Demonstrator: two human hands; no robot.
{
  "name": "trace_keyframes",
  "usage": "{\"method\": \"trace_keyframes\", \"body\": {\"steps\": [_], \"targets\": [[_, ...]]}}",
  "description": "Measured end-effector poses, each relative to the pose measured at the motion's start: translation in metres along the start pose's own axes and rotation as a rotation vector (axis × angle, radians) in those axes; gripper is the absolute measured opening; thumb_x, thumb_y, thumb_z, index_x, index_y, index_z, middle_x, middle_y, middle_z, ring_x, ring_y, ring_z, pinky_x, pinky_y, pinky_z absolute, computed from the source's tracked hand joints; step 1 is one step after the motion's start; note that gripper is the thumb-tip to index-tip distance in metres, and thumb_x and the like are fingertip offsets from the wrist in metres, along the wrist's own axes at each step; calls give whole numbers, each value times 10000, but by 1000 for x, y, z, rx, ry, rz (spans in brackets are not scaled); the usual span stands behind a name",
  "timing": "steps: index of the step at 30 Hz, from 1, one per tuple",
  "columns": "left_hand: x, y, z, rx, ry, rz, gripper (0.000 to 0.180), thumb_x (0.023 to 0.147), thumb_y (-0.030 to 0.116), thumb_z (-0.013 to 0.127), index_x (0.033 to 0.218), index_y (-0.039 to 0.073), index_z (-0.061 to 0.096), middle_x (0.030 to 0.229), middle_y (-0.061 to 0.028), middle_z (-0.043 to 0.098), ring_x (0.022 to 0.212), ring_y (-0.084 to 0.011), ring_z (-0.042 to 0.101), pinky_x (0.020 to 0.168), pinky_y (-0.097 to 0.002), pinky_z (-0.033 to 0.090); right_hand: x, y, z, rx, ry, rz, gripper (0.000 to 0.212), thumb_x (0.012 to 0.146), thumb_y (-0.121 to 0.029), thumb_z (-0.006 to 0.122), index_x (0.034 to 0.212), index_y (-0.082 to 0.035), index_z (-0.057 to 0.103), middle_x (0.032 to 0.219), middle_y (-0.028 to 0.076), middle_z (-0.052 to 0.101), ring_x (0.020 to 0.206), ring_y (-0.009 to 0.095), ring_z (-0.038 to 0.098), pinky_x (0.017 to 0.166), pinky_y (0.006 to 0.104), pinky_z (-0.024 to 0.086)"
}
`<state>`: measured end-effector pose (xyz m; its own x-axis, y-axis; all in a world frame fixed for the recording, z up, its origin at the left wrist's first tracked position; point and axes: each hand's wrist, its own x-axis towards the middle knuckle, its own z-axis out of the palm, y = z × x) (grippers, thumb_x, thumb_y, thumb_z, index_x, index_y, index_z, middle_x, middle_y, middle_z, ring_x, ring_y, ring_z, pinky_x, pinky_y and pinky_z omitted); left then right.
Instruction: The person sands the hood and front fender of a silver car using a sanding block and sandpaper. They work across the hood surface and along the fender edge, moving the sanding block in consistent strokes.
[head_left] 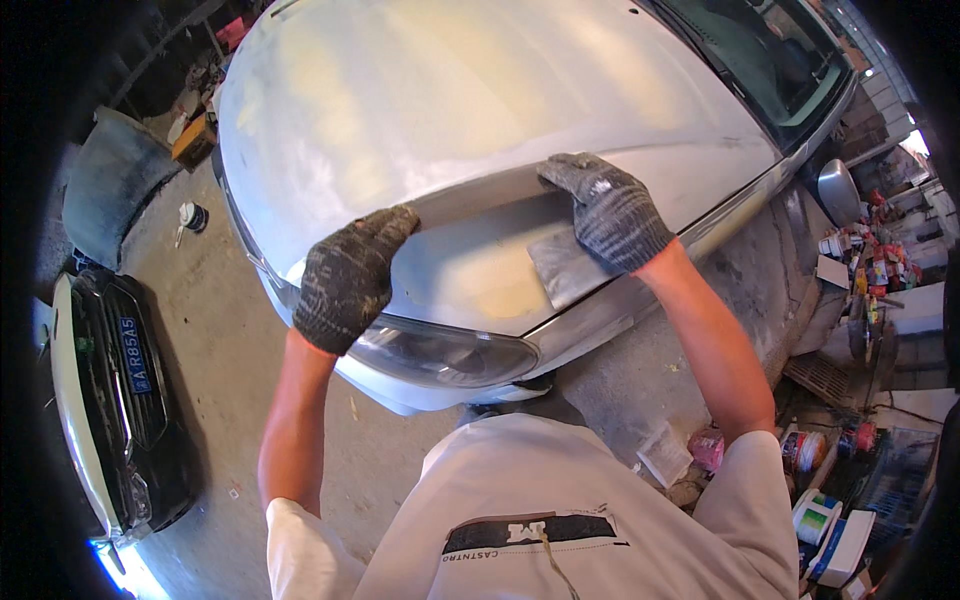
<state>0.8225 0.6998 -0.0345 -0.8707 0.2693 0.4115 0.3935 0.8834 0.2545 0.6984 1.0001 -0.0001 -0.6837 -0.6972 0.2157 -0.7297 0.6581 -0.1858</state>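
Observation:
Stretched between my gloved hands is a long grey-brown strip that looks like sandpaper, just over the front corner of a car hood. My left hand grips its left end, fingers closed, above the headlight. At the other end, my right hand pinches the strip between thumb and fingers. Both gloves are dark knit and dusty. A grey square sheet lies on the bodywork below my right hand. Pale yellow patches show on the whitish hood.
On the floor at left stands a detached front bumper with a black grille. Behind it leans a grey curved panel, near a small can. Tins, boxes and clutter line the right side. The car's mirror sticks out there.

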Motion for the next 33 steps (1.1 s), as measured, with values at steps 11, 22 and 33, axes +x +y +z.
{"method": "trace_keyframes", "body": {"steps": [11, 22, 33], "targets": [[-25, 38, 17, 4, -10, 54, 566, 648, -77, 611, 1198, 41, 670, 1195, -196, 683, 1083, -360, 661, 895, -471, 533, -47, 1, 8, -104, 15, -43, 531, 783, 9, 562, 1307, -51, 617, 1380, 176, 578, 1246, 375, 562, 1082, 440, 452], [-73, 82, 37, 43, -82, 28, 532, 713, -42, 609, 1224, 98, 662, 1328, -112, 623, 1251, -317, 575, 1044, -629, 359, -137, -26, 38, -168, 163, 53, 602, 805, 28, 569, 1375, -164, 592, 1542, 17, 461, 1095, 315, 682, 905, 433, 581], [-101, 83, 50, 22, -86, 120, 461, 753, 44, 606, 1204, 102, 682, 1314, -113, 627, 1243, -314, 581, 1069, -642, 357, -195, -56, 71, -9, 132, 268, 676, 769, 14, 618, 1419, -165, 559, 1516, 68, 500, 728, 296, 708, 592, 396, 560]]}}
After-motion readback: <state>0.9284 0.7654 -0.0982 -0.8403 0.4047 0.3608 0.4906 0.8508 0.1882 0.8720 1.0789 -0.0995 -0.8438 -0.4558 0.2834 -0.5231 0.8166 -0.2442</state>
